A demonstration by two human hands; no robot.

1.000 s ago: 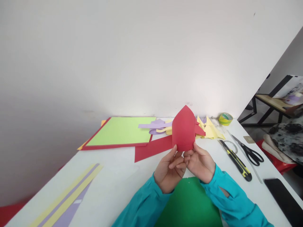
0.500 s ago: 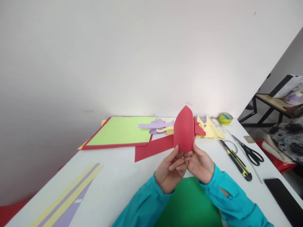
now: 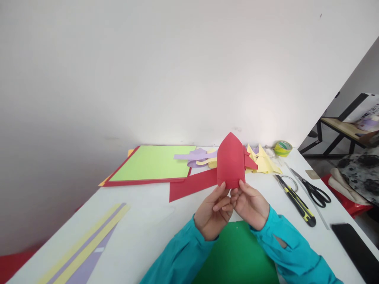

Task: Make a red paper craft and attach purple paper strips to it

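Observation:
A curved piece of red paper (image 3: 231,161) with a pointed top stands upright between my hands, raised above the table. My left hand (image 3: 214,211) pinches its lower left corner, thumb in front and fingers behind. My right hand (image 3: 251,205) grips the lower right corner in the same way. A narrow folded band runs along the paper's bottom edge. Below my wrists lies a green sheet (image 3: 237,252), partly covered by my sleeves. Behind the held piece, a flat red sheet (image 3: 192,185) and a red folded paper piece (image 3: 250,161) are partly hidden.
Stacked light green paper (image 3: 154,163) lies at the back left, beside purple strips (image 3: 195,157). Yellow folded papers (image 3: 266,161) and a tape roll (image 3: 283,148) sit back right. A utility knife (image 3: 296,201), scissors (image 3: 314,191) and a black object (image 3: 355,248) lie right. Yellow strips (image 3: 89,240) lie left.
The red paper has turned slightly toward me and looks wider, its bottom band now showing more clearly. Both hands keep their hold and have hardly moved.

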